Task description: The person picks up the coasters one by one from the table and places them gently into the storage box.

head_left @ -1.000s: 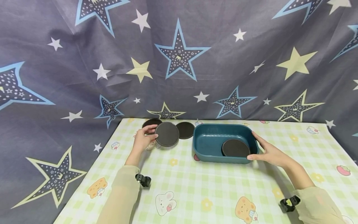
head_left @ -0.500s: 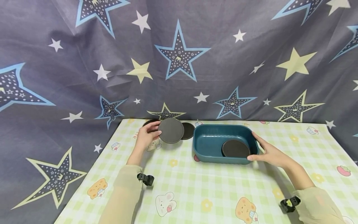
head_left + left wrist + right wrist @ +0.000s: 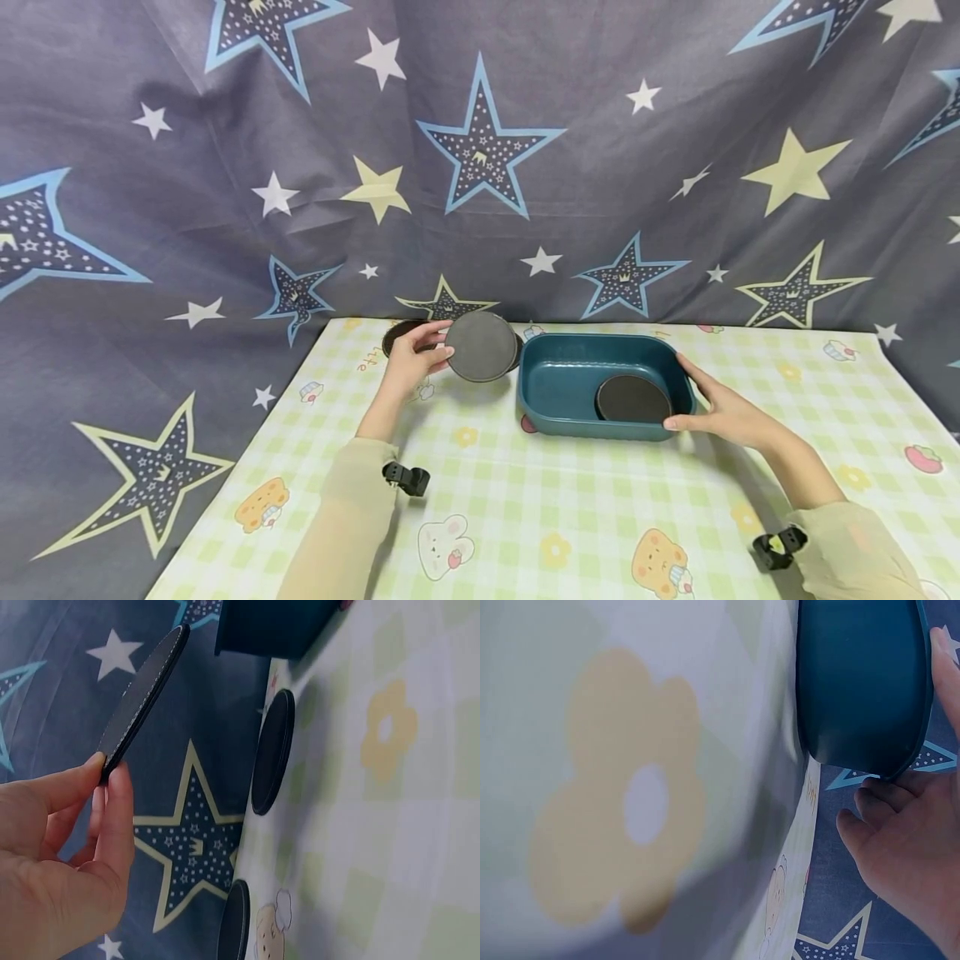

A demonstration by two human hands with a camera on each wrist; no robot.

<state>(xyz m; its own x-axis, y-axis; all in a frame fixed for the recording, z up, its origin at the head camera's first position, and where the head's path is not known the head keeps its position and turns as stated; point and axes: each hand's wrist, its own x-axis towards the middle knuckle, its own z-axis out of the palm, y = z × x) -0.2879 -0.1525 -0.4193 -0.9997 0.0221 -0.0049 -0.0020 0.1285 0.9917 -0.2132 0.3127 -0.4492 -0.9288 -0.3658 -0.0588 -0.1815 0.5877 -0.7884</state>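
A dark grey-blue backdrop [image 3: 600, 183] printed with stars fills the space behind a table laid with a green-and-white checked cloth [image 3: 502, 517]. Over the cloth reach two pale sleeves, the left [image 3: 341, 525] and the right [image 3: 858, 546]. The blue-green bin [image 3: 603, 429] stands upright on the cloth between the held disc and the right hand [image 3: 723, 411], which grips the bin's right end, its thumb at the near corner and a fingertip at the far one. The left hand [image 3: 408, 365] is off the bin's other end, well apart from it, pinching the held disc [image 3: 482, 347] by its left edge between thumb and fingers. That dark, round disc is raised clear of the cloth and tilted, just beside the bin's left end. Another disc [image 3: 634, 400] is inside the bin, toward the end the right hand holds. Two more lie on the cloth: a third disc [image 3: 274, 752], mostly hidden behind the held one in the head view, and a fourth disc [image 3: 400, 335] behind the left hand. Smallest are the black wrist devices, one [image 3: 406, 478] at the left cuff, one [image 3: 780, 547] at the right.
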